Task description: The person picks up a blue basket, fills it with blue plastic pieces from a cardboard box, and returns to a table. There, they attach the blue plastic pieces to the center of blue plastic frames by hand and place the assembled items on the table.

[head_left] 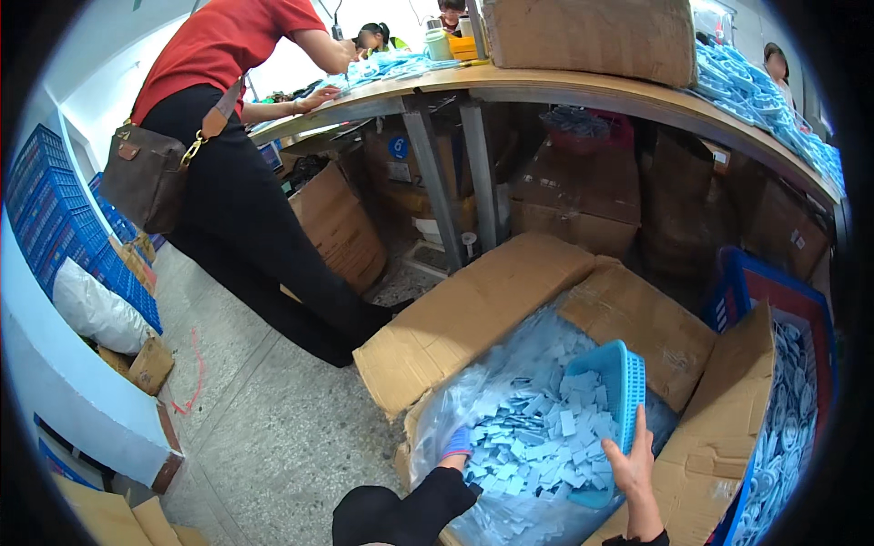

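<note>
A light-blue plastic basket lies tipped on its side in an open cardboard box, its mouth facing left. Small flat pale-blue pieces fill the basket's mouth and spread over the clear plastic bag lining the box. My right hand grips the basket's near right side, thumb toward the opening and fingers along the outer wall. In a blue and purple covering, my left hand reaches down at the left edge of the pieces; its fingers are mostly hidden.
Right of the box stands a blue crate with pale-blue looped parts. A long table runs behind, with cartons beneath and a big carton on top. A person in a red top works at it. Blue crates are stacked far left.
</note>
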A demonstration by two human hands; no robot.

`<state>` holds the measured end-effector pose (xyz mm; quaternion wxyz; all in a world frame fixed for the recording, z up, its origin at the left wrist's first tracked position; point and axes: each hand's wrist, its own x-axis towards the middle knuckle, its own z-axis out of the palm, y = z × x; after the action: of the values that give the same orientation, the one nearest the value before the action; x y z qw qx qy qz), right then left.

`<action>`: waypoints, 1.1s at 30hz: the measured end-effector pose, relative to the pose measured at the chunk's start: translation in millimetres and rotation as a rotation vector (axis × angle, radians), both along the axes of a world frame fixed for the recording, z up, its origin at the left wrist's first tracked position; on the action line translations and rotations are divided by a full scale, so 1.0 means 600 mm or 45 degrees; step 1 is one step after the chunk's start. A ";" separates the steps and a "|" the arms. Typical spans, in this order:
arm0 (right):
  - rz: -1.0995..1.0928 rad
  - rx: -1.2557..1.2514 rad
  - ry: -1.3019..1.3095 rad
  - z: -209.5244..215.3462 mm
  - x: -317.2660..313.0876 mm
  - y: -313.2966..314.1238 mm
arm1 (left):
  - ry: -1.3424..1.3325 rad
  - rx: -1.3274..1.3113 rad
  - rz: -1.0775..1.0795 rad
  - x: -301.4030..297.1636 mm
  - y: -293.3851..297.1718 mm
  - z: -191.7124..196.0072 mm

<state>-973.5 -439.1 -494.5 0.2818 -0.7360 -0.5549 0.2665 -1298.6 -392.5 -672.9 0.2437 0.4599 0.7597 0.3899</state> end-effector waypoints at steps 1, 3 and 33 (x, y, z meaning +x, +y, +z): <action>0.009 -0.034 -0.013 0.000 -0.001 0.002 | 0.005 -0.030 -0.012 -0.005 0.016 -0.018; 0.052 -0.086 0.026 0.016 -0.007 0.004 | 0.021 -0.105 -0.021 0.000 0.024 -0.053; -0.021 0.165 0.956 -0.086 0.000 -0.027 | 0.338 0.239 -0.446 0.313 0.022 0.135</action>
<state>-973.6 -455.5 -546.3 0.5136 -0.5722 -0.4229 0.4796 -1110.6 -379.6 -591.6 0.1617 0.6527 0.6541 0.3465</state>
